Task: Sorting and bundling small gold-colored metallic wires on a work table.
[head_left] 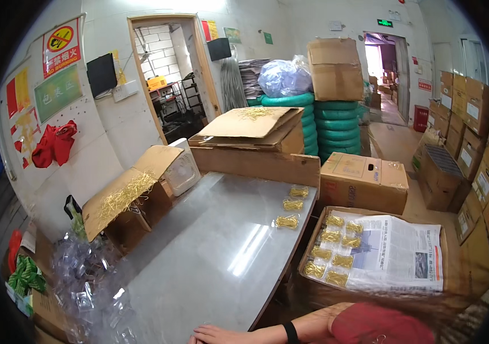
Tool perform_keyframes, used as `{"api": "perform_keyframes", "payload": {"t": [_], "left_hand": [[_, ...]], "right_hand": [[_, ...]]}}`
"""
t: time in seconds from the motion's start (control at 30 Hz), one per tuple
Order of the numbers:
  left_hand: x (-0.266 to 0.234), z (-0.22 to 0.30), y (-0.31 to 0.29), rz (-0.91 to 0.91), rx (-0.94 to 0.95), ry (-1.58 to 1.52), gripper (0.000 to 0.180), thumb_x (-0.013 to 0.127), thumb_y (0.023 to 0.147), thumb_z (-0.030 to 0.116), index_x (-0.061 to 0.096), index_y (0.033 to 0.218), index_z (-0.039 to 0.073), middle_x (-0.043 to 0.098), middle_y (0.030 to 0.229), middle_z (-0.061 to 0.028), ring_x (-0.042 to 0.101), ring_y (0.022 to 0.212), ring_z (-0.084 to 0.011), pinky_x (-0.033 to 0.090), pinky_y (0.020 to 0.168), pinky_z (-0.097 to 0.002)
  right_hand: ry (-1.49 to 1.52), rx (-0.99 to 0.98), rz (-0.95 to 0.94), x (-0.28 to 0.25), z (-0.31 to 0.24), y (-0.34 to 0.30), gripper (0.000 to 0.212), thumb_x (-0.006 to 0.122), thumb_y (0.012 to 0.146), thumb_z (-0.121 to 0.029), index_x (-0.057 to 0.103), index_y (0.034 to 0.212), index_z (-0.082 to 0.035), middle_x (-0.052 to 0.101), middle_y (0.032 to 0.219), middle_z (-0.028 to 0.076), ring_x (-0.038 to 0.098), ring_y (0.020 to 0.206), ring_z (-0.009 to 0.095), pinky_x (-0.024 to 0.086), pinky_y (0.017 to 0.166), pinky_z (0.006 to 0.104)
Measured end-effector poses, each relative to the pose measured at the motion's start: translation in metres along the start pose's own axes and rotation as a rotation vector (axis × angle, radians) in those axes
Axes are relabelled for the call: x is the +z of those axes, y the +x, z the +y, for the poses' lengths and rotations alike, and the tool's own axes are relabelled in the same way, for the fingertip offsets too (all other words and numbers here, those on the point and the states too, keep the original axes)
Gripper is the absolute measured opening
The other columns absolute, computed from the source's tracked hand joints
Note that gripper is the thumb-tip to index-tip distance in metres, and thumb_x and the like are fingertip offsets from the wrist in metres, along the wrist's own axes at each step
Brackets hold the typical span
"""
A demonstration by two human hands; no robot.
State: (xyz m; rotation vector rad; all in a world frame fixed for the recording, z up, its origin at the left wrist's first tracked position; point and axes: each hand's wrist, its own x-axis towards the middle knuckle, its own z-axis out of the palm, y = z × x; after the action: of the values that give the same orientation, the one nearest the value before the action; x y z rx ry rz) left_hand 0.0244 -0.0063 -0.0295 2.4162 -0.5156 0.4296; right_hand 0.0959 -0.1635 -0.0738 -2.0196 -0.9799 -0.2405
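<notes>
My right hand [218,335] rests at the near edge of the grey tabletop [198,241], partly cut off by the lower rim. Its visible fingers lie stretched over the surface, with nothing seen in them. A black band circles that wrist, and a red sleeve covers the upper arm. My left hand is out of view. Clear packs of gold-coloured hooks or clips [287,221] lie in a short column along the table's right edge. To the right, more such packs [342,261] sit in rows on a newspaper [396,252] in an open carton [307,252].
Many loose gold pieces [129,192] lie on a slanted cardboard sheet [98,215] at left. Below it is a heap of clear plastic packs [86,281]. A white fan [182,172] stands behind. A closed carton [365,180] and stacked green rolls [336,129] are beyond the table.
</notes>
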Motion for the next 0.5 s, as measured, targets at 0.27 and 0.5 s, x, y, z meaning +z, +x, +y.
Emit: {"api": "perform_keyframes", "payload": {"t": [0.27, 0.5], "left_hand": [[-0.007, 0.015, 0.000, -0.035, -0.183, -0.038, 0.064, 0.055, 0.105, 0.028, 0.033, 0.151, -0.011, 0.045, 0.144, -0.0360, 0.046, 0.132, -0.0503, 0.041, 0.110, -0.0488], [0.010, -0.006, -0.001, 0.004, -0.265, -0.097, 0.052, 0.052, 0.101, 0.009, 0.039, 0.149, -0.006, 0.050, 0.142, -0.0275, 0.050, 0.132, -0.0425, 0.040, 0.112, -0.0446]], "right_hand": [[0.005, -0.205, -0.411, -0.060, 0.028, 0.019, 0.080, 0.080, 0.076, -0.021, 0.046, 0.146, -0.001, 0.050, 0.145, 0.021, 0.038, 0.141, 0.042, 0.031, 0.118, 0.0469], [0.053, -0.187, -0.173, -0.064, -0.001, 0.014, 0.045, 0.078, 0.079, -0.025, 0.064, 0.117, -0.006, 0.060, 0.109, 0.015, 0.057, 0.104, 0.037, 0.047, 0.089, 0.0459]]}}
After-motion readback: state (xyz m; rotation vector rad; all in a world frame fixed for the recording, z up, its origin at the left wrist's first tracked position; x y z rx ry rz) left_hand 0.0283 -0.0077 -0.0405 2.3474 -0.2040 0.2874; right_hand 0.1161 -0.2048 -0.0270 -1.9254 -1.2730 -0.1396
